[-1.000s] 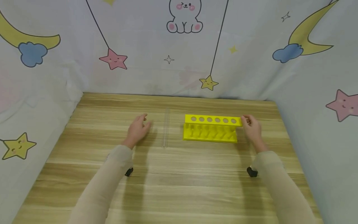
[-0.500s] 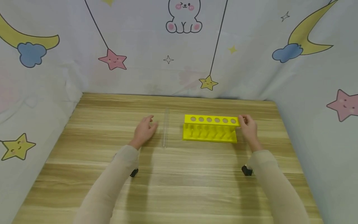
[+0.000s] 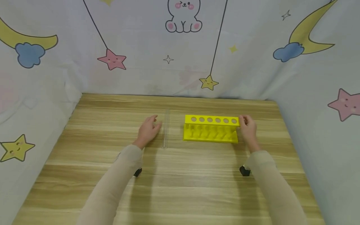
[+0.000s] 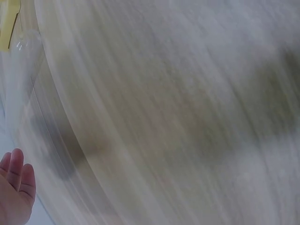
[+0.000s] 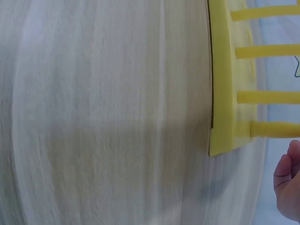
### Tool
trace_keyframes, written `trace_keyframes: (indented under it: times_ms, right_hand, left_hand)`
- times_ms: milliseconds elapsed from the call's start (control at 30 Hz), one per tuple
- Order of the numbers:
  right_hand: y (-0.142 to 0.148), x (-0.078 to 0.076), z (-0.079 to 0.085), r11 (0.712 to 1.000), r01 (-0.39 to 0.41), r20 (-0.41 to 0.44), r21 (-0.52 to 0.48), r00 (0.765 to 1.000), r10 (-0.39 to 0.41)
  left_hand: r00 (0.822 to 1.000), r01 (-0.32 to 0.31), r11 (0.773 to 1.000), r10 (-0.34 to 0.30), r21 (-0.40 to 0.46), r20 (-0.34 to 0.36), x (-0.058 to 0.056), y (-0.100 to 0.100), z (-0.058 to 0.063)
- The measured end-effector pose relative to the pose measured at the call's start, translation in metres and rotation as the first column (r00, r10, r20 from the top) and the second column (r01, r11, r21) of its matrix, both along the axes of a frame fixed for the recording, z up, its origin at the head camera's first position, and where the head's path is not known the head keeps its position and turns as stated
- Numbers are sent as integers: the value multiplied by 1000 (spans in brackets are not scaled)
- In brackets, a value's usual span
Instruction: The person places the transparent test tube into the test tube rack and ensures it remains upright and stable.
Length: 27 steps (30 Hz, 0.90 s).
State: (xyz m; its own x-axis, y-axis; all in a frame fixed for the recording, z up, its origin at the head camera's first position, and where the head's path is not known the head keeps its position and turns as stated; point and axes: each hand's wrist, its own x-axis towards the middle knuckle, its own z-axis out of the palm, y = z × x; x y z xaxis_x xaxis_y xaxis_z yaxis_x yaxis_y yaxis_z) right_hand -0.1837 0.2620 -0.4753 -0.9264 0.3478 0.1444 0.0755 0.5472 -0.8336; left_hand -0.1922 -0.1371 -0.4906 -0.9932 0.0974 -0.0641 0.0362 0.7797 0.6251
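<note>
A yellow test tube rack (image 3: 211, 137) stands on the table, with a row of round holes along its top plate and pegs on its base. My right hand (image 3: 248, 129) grips the right end of the top plate; in the right wrist view its curled fingers (image 5: 283, 173) show beside the end post. Left of the rack lies a clear test tube (image 3: 165, 134), pointing away from me. Just left of the tube is my left hand (image 3: 148, 130), fingers relaxed and nothing held. The left wrist view shows the tube's rounded end (image 4: 29, 44) beyond that hand.
The wood-grain table (image 3: 191, 187) runs back to a white printed curtain (image 3: 146, 75), which also closes off both sides. Black wrist-camera parts (image 3: 245, 171) hang below the sleeves.
My left hand has moved right, close to the test tube. My right hand has shifted slightly left, covering more of the rack's end. The rack and tube stay in place.
</note>
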Motion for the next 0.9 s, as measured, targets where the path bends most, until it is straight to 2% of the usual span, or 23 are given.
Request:
trace_keyframes:
  times_ms: [300,567,900]
  right_hand:
    - [-8,3,-4,989,56,33,-135,998,-52]
    - [-10,3,-6,985,89,34,-148,996,-85]
    - [-13,-1,-14,955,123,30,-270,992,-119]
  left_hand:
    - [1000,5,1000,-5,17,-1,-1,10,1]
    - [1000,9,1000,-9,24,-30,-4,13,-3]
    - [1000,-5,999,6,38,-26,-3,13,-3]
